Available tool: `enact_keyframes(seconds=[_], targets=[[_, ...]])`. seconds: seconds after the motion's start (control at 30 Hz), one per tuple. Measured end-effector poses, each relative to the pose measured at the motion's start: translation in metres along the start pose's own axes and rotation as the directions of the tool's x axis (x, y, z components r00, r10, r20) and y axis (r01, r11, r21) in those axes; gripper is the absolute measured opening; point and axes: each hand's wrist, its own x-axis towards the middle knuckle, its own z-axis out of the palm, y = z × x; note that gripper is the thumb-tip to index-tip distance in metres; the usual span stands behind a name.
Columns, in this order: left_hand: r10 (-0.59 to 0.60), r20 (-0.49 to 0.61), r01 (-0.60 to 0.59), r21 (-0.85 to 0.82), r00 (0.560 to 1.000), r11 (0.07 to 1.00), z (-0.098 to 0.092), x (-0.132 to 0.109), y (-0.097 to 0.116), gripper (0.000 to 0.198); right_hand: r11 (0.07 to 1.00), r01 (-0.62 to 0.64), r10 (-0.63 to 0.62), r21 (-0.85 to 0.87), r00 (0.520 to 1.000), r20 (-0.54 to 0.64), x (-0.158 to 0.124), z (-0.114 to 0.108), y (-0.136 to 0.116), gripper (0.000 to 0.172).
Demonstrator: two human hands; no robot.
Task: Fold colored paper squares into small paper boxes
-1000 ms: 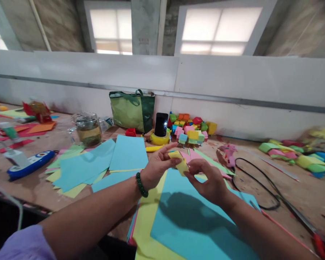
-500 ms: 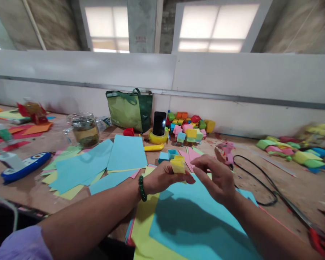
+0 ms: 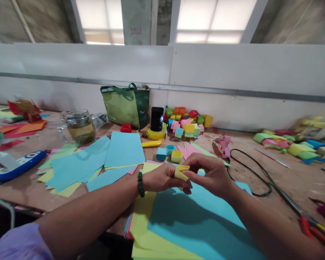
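Observation:
A small folded yellow paper piece (image 3: 181, 174) is held between both hands above the stack of coloured sheets. My left hand (image 3: 161, 177), with a green bead bracelet at the wrist, grips its left side. My right hand (image 3: 209, 175) pinches its right edge between thumb and fingers. Beneath them lies a large blue sheet (image 3: 197, 224), with yellow sheets (image 3: 144, 220) showing at its left. Just beyond my hands stand a blue paper box (image 3: 161, 154), an open blue paper box (image 3: 170, 148) and an open yellow paper box (image 3: 176, 156).
Blue paper sheets (image 3: 124, 148) lie left of centre, near a glass mug (image 3: 79, 128). A yellow cutter (image 3: 151, 143), a phone (image 3: 157, 119) and a green bag (image 3: 124, 106) are behind. At right are a pink glue gun (image 3: 225, 144), its black cord and scissors (image 3: 295, 207).
My right hand has moved left from apart and now pinches the yellow paper. The paper has tilted in my left hand. The view has shifted slightly, showing the yellow box behind.

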Motion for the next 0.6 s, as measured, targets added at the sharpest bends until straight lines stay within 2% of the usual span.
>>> enact_keyframes(seconds=[0.2, 0.37, 0.47, 0.6], targets=[[-0.065, 0.004, 0.065, 0.017, 0.998, 0.998, 0.0014, -0.0009, -0.0005, 0.046, 0.987, -0.155, 0.158, -0.034, 0.985, 0.069, 0.0007, -0.0019, -0.0004, 0.018], [-0.086, 0.037, 0.083, 0.076, 0.996, 0.994, 0.0020, -0.0016, -0.0001, 0.048, 0.940, -0.340, 0.333, 0.042, 0.935, 0.119, 0.0017, -0.0038, 0.0022, 0.026], [-0.094, 0.050, 0.090, 0.076, 0.994, 0.993, 0.0022, -0.0017, -0.0007, 0.049, 0.915, -0.382, 0.368, 0.128, 0.922, 0.121, 0.0025, -0.0038, 0.0036, 0.028], [-0.075, 0.084, 0.072, 0.037, 0.994, 0.997, 0.0020, -0.0017, -0.0004, 0.047, 0.890, -0.388, 0.348, 0.239, 0.918, 0.192, 0.0036, -0.0056, 0.0049, 0.028]])
